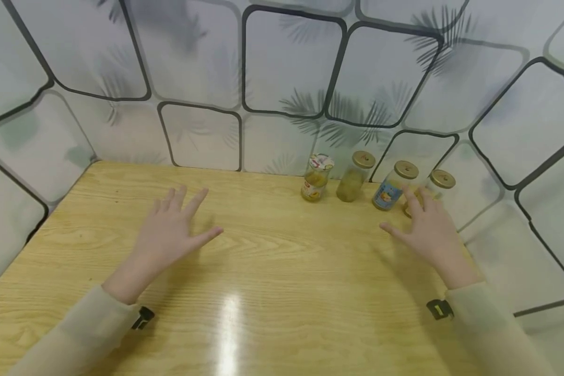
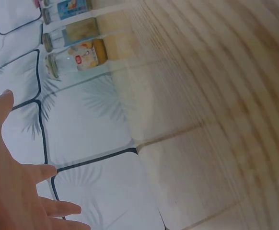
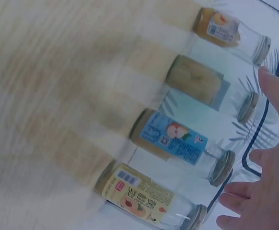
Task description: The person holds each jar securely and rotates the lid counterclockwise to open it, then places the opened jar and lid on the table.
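My left hand [image 1: 166, 232] hovers over the left half of the table, fingers spread and holding nothing. My right hand [image 1: 427, 230] is spread too, in front of the rightmost jar and partly covering it in the head view. Several glass jars stand upright in a row along the table's back right. The leftmost jar [image 1: 315, 180] has a patterned white lid and a fruit label. Beside it stands a jar of pale contents [image 1: 352, 180] with a gold lid. A blue-labelled jar [image 3: 173, 136] follows, then a jar with a cream peach label [image 3: 138, 194].
The wood-grain table [image 1: 263, 271] reaches back to a wall covering [image 1: 286, 62] with dark outlined shapes and leaf prints. A similar covering runs along the right side. Dark bands [image 1: 439, 309] show at both wrists below the sleeves.
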{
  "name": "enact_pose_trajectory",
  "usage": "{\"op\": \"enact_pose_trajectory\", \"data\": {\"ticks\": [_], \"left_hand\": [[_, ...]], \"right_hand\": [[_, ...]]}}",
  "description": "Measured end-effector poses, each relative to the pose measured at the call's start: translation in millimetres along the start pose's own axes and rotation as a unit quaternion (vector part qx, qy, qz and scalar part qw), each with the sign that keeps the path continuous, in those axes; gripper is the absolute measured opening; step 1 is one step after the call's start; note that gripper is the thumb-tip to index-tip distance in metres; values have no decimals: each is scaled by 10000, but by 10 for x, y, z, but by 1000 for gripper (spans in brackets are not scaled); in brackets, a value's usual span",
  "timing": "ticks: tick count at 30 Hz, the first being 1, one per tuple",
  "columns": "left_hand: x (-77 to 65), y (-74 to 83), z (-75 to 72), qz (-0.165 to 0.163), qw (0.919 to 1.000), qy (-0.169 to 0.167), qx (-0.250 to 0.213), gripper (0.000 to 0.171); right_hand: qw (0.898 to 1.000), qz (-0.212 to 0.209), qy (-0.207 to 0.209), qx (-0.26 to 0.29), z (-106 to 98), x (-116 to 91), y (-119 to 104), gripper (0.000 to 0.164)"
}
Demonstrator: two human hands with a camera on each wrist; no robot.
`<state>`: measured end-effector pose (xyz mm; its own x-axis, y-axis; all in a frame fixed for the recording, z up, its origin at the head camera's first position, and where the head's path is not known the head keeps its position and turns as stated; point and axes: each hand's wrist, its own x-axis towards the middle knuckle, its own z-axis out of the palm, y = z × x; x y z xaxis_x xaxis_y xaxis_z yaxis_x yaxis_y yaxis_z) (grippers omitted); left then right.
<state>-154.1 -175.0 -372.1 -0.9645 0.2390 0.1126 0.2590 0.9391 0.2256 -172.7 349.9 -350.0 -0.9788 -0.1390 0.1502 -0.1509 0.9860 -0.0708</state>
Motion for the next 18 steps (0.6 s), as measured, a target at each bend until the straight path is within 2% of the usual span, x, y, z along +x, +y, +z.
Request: {"op": "enact_pose_trajectory", "data": {"ticks": [8,18], "left_hand": [[-36,143,-34,244,9991,246,-257,92],[-8,282,-33,385,9979,322,-402,92]], "right_hand": [[9989,187,436,5,-152,132,168,107],[9970,644,387,186,-245,183,358,107]]}}
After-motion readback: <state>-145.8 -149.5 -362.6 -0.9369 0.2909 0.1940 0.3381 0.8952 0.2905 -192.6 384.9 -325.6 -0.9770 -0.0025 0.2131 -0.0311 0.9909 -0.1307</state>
